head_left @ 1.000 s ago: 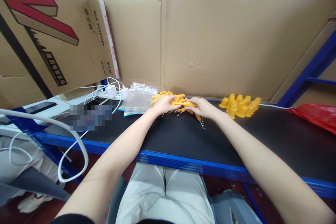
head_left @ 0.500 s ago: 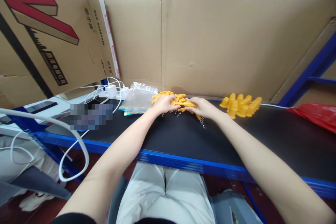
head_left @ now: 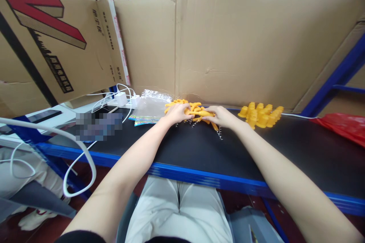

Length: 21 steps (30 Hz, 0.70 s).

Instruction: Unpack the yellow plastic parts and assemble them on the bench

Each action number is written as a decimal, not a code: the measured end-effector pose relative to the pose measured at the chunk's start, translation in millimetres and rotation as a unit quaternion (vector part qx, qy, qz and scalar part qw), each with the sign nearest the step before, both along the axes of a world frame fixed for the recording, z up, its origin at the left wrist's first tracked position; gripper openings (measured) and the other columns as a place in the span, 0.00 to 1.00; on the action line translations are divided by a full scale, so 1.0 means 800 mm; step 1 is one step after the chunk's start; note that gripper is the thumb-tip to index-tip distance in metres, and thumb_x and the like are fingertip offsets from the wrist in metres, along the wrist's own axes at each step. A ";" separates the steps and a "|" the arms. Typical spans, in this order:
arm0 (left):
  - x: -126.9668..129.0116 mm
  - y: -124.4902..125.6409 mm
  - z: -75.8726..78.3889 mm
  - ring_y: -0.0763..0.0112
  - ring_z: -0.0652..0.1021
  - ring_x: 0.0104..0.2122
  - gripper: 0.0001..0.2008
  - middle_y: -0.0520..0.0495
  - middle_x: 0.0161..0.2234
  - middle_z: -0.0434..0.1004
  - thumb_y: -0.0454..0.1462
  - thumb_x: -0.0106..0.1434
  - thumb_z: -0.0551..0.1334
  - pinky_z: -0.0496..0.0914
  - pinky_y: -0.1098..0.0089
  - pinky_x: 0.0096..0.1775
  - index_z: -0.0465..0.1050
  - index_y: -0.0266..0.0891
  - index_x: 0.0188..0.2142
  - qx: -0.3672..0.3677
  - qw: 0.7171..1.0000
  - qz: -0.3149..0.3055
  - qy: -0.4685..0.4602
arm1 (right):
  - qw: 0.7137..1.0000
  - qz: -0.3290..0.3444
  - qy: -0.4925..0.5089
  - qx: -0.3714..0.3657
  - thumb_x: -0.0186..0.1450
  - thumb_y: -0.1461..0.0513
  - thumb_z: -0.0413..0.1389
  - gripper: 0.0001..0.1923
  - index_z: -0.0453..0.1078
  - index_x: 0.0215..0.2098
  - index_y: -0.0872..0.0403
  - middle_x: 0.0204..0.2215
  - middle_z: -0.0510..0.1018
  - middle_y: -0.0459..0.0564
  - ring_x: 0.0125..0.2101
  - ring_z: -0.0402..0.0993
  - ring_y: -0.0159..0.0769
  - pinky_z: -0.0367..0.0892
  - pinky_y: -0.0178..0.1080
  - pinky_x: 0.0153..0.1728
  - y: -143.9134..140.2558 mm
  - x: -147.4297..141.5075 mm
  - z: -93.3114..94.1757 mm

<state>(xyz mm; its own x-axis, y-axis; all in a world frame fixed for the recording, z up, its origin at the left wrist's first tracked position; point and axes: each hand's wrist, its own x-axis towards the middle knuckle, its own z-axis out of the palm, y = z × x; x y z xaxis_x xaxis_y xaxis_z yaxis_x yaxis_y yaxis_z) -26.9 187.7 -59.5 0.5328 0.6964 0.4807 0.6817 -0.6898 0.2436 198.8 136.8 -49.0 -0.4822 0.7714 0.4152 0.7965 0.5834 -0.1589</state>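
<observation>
**A:** What have I got under the hands right now?

**B:** From my seat, both reach to the far edge of the black counter [head_left: 182, 148]; the left hand [head_left: 177, 113] lies palm down on the pile of orange plastic pieces [head_left: 196, 111], fingers curled over its near-left side; the right hand [head_left: 221, 116] presses on the pile's right side, and its fingers close around one long orange piece [head_left: 205, 113].

**A:** How tight is each grip?

**B:** The right grip is closed on that piece; the left grip is loosely curled on top of the pile, and I cannot tell whether it has hold of anything.

**A:** What lies about them?

**B:** Small metal springs [head_left: 219, 133] sit on the counter just at the near edge of the pile, one below the right hand; a clear plastic bag [head_left: 151, 105] lies just left of the pile; a cluster of yellow caps [head_left: 261, 114] stands well to the right; a red bag [head_left: 342, 124] rests at the far right; white chargers and cables [head_left: 123, 98] lie to the left; a cardboard wall [head_left: 242, 41] stands behind it all.
</observation>
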 end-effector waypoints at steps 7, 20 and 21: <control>-0.008 0.004 0.006 0.69 0.72 0.29 0.13 0.52 0.28 0.73 0.45 0.54 0.63 0.61 0.71 0.32 0.73 0.44 0.38 -0.024 1.000 0.014 0.007 | 1.000 0.001 0.009 -0.007 0.62 0.57 0.55 0.14 0.75 0.42 0.54 0.36 0.79 0.52 0.35 0.74 0.39 0.65 0.38 0.37 0.000 -0.005 0.002; -0.012 0.011 0.003 0.70 0.72 0.29 0.12 0.51 0.28 0.73 0.42 0.55 0.61 0.63 0.71 0.33 0.74 0.44 0.39 -0.023 1.000 0.012 -0.001 | 0.999 -0.003 0.032 -0.001 0.61 0.58 0.55 0.16 0.74 0.45 0.55 0.37 0.78 0.53 0.36 0.73 0.40 0.66 0.39 0.38 0.002 -0.003 -0.004; -0.014 0.012 0.002 0.70 0.72 0.30 0.12 0.51 0.29 0.74 0.41 0.55 0.61 0.63 0.71 0.33 0.73 0.44 0.39 -0.018 1.000 0.012 -0.003 | 0.999 0.000 0.046 0.006 0.60 0.58 0.56 0.17 0.73 0.46 0.55 0.39 0.77 0.54 0.37 0.73 0.40 0.66 0.40 0.40 0.001 -0.004 -0.004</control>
